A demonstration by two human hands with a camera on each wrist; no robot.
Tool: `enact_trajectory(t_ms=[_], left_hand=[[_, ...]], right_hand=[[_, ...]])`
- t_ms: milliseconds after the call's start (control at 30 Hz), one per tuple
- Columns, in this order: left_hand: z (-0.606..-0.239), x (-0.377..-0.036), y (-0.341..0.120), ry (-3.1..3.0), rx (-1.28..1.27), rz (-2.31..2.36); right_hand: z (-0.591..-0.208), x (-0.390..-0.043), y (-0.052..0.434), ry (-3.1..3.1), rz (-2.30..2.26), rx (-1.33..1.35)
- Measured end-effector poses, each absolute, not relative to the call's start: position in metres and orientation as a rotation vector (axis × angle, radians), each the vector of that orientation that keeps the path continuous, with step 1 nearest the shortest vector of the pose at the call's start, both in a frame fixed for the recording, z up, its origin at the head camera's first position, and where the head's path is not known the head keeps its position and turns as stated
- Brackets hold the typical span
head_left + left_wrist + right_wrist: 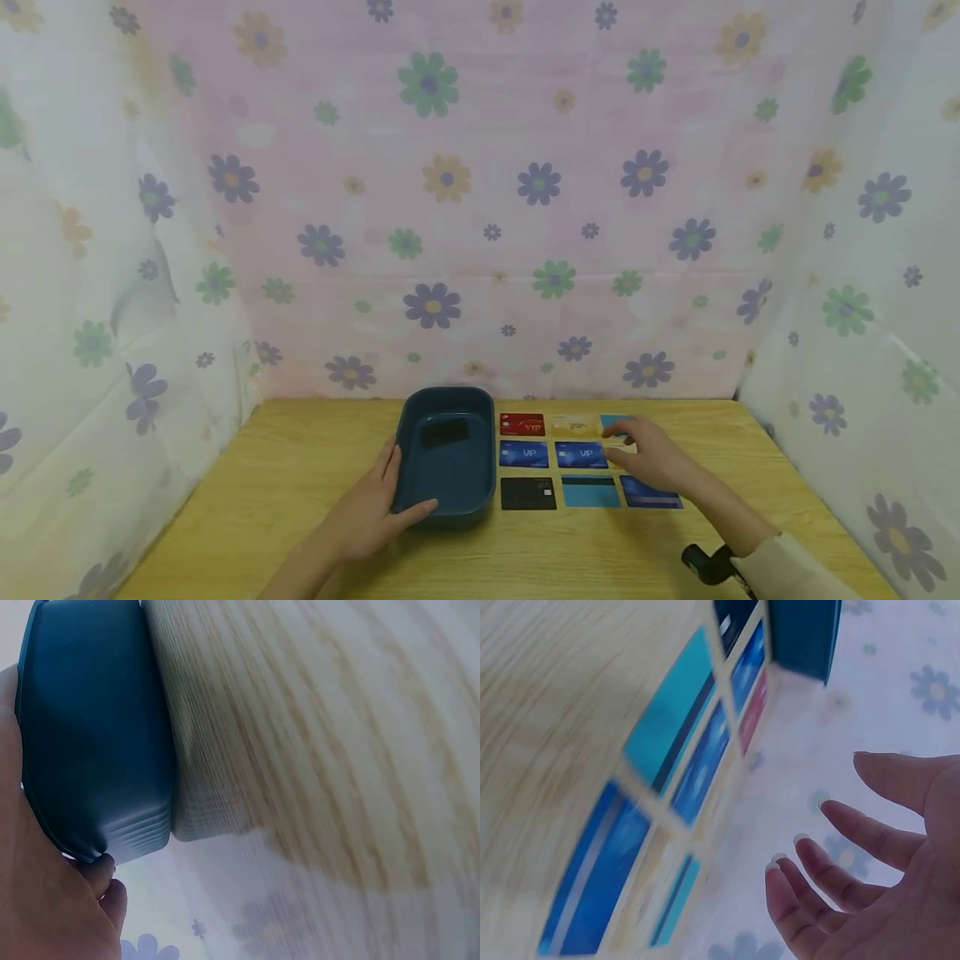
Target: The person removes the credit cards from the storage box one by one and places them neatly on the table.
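Note:
My left hand point(367, 508) grips the left near corner of a dark teal rectangular tray point(483, 467), thumb over the near rim and fingers along its left side. In the left wrist view, fingertips press the outer wall of the tray point(97, 712). Inside the tray lies a flat black rectangle point(444, 432). Above the right column of cards hovers my right hand point(652, 454), fingers apart and gently bent, with nothing in them. It partly covers a light blue card point(613, 422) and a beige card. Below it lies a blue card with a pale stripe point(651, 492).
Flat cards lie in three rows right of the tray: a red VIP card point(522, 425), a gold card point(574, 426), blue VIP cards point(523, 454), a black card point(528, 493) and a striped light blue card point(591, 492). Flowered cloth point(487, 208) walls the wooden table point(300, 450).

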State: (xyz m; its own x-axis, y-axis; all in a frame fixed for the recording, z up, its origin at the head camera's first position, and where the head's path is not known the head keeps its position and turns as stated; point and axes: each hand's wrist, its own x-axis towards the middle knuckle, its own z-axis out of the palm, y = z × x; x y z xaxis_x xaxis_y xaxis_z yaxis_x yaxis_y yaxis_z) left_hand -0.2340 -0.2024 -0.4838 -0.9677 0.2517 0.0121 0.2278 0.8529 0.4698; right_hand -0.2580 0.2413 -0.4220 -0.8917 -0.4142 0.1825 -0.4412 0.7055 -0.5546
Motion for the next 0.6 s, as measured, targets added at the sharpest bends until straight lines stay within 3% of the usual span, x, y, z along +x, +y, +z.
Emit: enact_trajectory(t_ms=[300,600], left_hand=[[-0.481,-0.233,-0.202,2.972,0.395,0.748],[-0.478,-0.230,-0.201,2.971,0.414,0.750]], right_hand=[[-0.417,-0.262,0.201,-2.811,0.996,0.910],[-0.419,-0.265,0.171,-2.825,1.128,0.877]])
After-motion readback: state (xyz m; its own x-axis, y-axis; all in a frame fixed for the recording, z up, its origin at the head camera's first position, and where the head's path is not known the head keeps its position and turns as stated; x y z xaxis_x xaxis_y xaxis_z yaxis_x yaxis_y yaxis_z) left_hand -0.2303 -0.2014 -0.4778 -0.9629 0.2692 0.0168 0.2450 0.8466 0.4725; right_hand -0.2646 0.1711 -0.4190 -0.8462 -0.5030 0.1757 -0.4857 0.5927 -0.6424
